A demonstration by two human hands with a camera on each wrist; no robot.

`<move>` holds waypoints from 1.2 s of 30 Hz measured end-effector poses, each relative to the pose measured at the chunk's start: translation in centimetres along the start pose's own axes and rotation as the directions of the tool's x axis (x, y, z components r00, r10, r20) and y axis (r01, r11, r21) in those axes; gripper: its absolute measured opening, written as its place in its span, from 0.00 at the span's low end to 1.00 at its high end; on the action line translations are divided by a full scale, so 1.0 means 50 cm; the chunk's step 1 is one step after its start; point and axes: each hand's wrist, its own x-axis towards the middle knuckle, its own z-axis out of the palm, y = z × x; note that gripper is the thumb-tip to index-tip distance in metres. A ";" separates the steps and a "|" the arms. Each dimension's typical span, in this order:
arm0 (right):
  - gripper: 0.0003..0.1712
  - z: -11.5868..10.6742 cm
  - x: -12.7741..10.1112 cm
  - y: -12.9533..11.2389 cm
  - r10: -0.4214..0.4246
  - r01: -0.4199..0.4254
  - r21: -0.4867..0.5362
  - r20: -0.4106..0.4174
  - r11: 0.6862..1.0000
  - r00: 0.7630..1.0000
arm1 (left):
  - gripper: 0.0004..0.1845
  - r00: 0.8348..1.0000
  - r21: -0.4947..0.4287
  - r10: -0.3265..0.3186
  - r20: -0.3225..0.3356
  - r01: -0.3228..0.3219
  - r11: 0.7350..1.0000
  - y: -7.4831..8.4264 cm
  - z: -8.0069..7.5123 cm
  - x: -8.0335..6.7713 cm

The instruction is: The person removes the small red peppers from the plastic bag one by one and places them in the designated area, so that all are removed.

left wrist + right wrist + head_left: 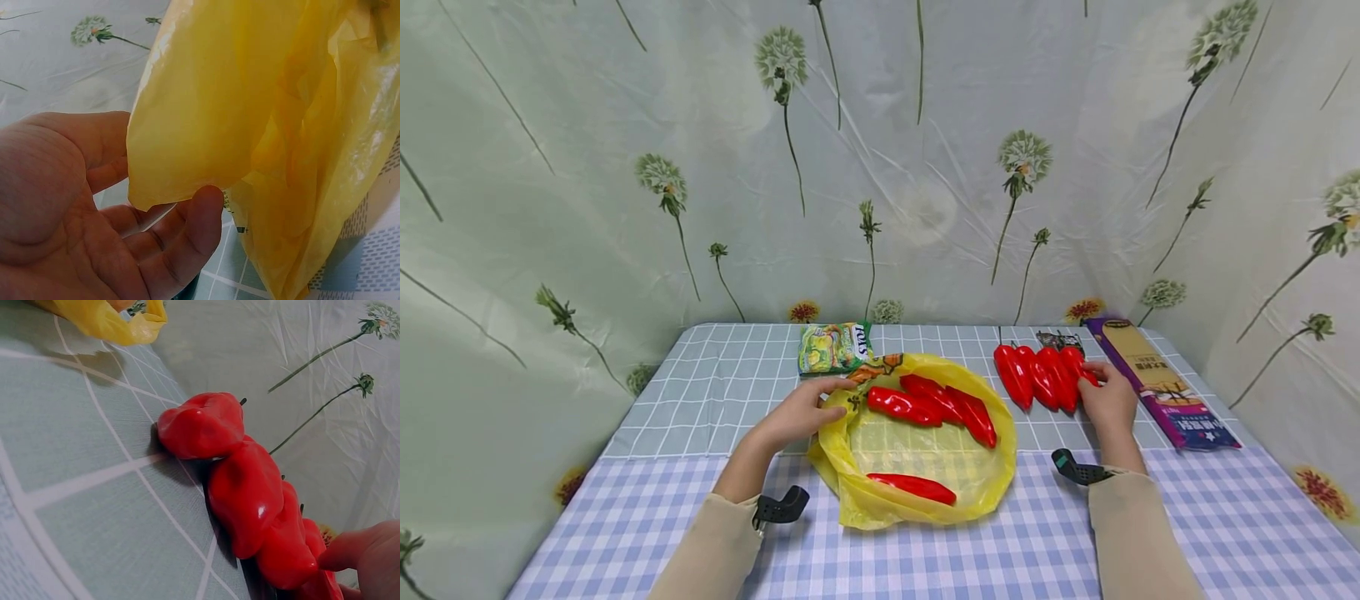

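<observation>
A yellow plastic bag (917, 512) lies spread with its mouth facing up, its side wall filling much of the left wrist view. Inside are three glossy red peppers (904, 407) toward the back and one red pepper (913, 487) along the front rim. My left hand (797, 414) rests at the bag's left rim, fingers loosely bent, with the loose edge of plastic between thumb and fingers. To the right of the bag, several red peppers (247, 497) lie in a row. My right hand (1110, 400) pinches the rightmost pepper (1072, 360), fingertips partly covering it.
A green printed packet (835, 348) lies behind the bag. Far right is a long purple and tan package (1161, 383), close beside my right hand. A small dark packet (1060, 340) sits behind the pepper row. A flower-printed curtain (880, 167) borders the table's back.
</observation>
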 end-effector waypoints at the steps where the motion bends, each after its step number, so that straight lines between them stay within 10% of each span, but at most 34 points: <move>1: 0.25 0.001 0.000 0.000 -0.006 0.006 -0.005 -0.005 1.000 1.000 | 0.22 1.000 -0.001 0.000 0.001 0.000 1.000 0.000 0.000 0.000; 27: 0.20 0.011 -0.039 -0.115 -0.164 0.177 0.080 -0.145 0.981 0.976 | 0.27 1.000 0.049 0.013 -0.010 -0.012 0.999 -0.002 -0.001 -0.004; 36: 0.19 0.020 -0.093 -0.184 -0.391 0.401 0.066 -0.131 0.914 0.911 | 0.28 1.000 0.040 0.017 -0.003 -0.017 0.999 -0.002 0.001 0.003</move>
